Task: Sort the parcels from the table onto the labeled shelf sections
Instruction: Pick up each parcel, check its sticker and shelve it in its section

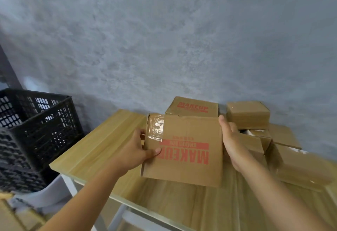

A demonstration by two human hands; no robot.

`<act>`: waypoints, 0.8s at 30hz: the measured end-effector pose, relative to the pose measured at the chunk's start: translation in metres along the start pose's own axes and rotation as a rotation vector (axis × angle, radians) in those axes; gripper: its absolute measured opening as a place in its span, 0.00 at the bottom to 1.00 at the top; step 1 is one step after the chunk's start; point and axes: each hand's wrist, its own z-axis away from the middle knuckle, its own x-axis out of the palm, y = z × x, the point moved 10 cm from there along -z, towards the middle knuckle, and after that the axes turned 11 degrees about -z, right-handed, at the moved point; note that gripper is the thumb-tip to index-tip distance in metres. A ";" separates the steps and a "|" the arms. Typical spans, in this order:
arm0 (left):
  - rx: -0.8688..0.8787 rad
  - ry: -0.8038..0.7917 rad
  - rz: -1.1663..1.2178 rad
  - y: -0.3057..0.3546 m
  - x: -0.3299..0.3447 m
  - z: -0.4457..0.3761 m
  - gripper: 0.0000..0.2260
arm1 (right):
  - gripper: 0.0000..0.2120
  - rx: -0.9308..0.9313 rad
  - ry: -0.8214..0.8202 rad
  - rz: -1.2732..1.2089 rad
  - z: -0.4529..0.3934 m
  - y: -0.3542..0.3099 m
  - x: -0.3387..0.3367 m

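Both hands hold MAKEUP box (184,150) up over table (102,145). Left hand (135,151) grips left edge, right hand (231,143) presses right side. Box looks stiff, probably light. Hold both sides.

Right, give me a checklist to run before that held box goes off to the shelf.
1. Left hand grips the held box at its left edge, thumb on top: ok.
2. Right hand lies flat against its right side: ok.
3. Box lifted off the table: ok, tilted up.
4. Print readable: ok, says MAKEUP, upside down.
5. Shelf label to match: cannot tell, no shelf in view.
6. Path on the left: not ok, black crate stands there.
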 end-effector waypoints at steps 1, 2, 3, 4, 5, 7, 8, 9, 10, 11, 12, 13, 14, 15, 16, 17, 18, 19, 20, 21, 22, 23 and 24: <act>0.023 -0.007 -0.006 0.000 -0.002 0.001 0.30 | 0.17 -0.020 -0.007 0.024 0.003 -0.003 0.001; 0.048 -0.008 -0.027 0.000 -0.005 0.002 0.32 | 0.17 -0.035 -0.016 0.050 0.005 -0.004 0.001; 0.070 -0.007 -0.055 0.000 -0.008 0.002 0.33 | 0.18 -0.057 -0.023 0.089 0.008 -0.007 0.003; 0.085 -0.011 -0.074 -0.002 -0.009 0.002 0.33 | 0.20 -0.080 -0.031 0.138 0.009 -0.006 0.005; 0.090 -0.024 -0.082 -0.006 -0.010 0.000 0.31 | 0.22 -0.109 -0.033 0.189 0.013 -0.009 0.008; 0.039 -0.097 0.025 -0.012 -0.005 0.002 0.25 | 0.23 -0.137 -0.023 0.254 0.019 -0.008 0.013; -0.014 -0.145 0.128 -0.014 -0.002 0.004 0.22 | 0.24 -0.141 -0.018 0.271 0.021 -0.006 0.014; -0.069 -0.185 0.232 -0.015 0.001 0.006 0.21 | 0.26 -0.142 -0.010 0.281 0.024 -0.005 0.015; -0.113 -0.213 0.302 -0.016 0.002 0.007 0.22 | 0.28 -0.137 -0.004 0.292 0.025 -0.003 0.013; -0.141 -0.228 0.331 -0.016 0.002 0.007 0.25 | 0.28 -0.146 -0.003 0.299 0.026 -0.003 0.012; -0.155 -0.232 0.333 -0.015 0.001 0.007 0.28 | 0.29 -0.137 -0.014 0.315 0.027 0.000 0.011; -0.165 -0.217 0.325 -0.012 0.000 0.006 0.31 | 0.31 -0.122 -0.028 0.329 0.027 0.002 0.010; -0.174 -0.187 0.307 -0.009 -0.003 0.006 0.31 | 0.33 -0.097 -0.046 0.339 0.027 0.005 0.009; -0.176 -0.154 0.280 -0.005 -0.004 0.006 0.29 | 0.36 -0.086 -0.061 0.351 0.027 0.006 0.007; -0.167 -0.121 0.243 0.001 -0.005 0.007 0.25 | 0.37 -0.075 -0.075 0.356 0.027 0.005 0.006; -0.147 -0.091 0.203 0.009 -0.006 0.009 0.22 | 0.37 -0.067 -0.087 0.354 0.027 0.004 0.003; -0.115 -0.065 0.157 0.017 -0.007 0.010 0.20 | 0.35 -0.043 -0.094 0.344 0.026 0.005 0.000; -0.072 -0.051 0.114 0.027 -0.007 0.011 0.19 | 0.33 -0.012 -0.091 0.314 0.024 0.007 -0.005; -0.027 -0.046 0.069 0.037 -0.007 0.013 0.18 | 0.31 0.029 -0.078 0.272 0.022 0.010 -0.011; 0.023 -0.043 0.027 0.047 -0.006 0.015 0.16 | 0.29 0.063 -0.058 0.233 0.020 0.012 -0.017; 0.069 -0.036 -0.013 0.058 -0.006 0.018 0.15 | 0.29 0.090 -0.027 0.200 0.017 0.016 -0.023; 0.111 -0.030 -0.047 0.068 -0.008 0.020 0.14 | 0.31 0.109 0.013 0.182 0.014 0.020 -0.030; 0.149 -0.028 -0.066 0.076 -0.009 0.022 0.14 | 0.34 0.118 0.059 0.182 0.011 0.024 -0.037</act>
